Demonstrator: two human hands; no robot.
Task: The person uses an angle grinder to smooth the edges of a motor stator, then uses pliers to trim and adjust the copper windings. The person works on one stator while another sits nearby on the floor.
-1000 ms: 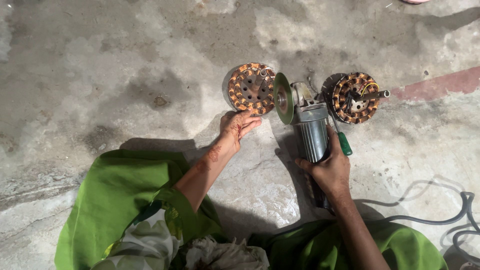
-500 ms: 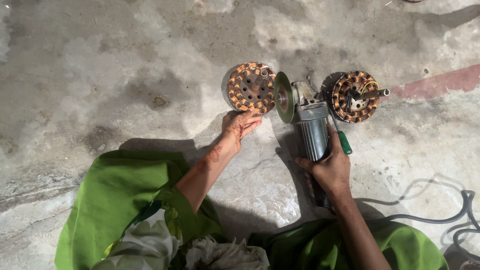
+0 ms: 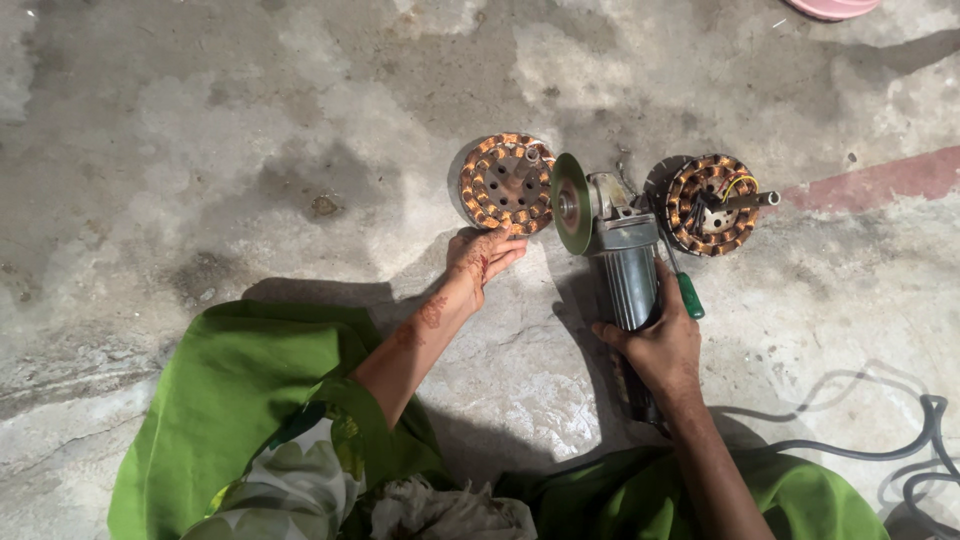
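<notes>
Item one: angle grinder (image 3: 612, 250), grey body, green disc upright on edge, lying on concrete floor (image 3: 200, 150). Our right hand (image 3: 660, 345) wraps its rear body, fingers curled tight round it. Item two: copper-wound stator (image 3: 507, 184), flat on floor just left of disc (touching or not, we cannot tell). Our left hand (image 3: 482, 255) rests at its near edge, fingers together, fairly straight, tips at rim. Item three: second stator (image 3: 712, 204) with shaft, right of grinder. Green-handled screwdriver (image 3: 685, 290) beside grinder body. Grey cable (image 3: 900, 450) at lower right.
</notes>
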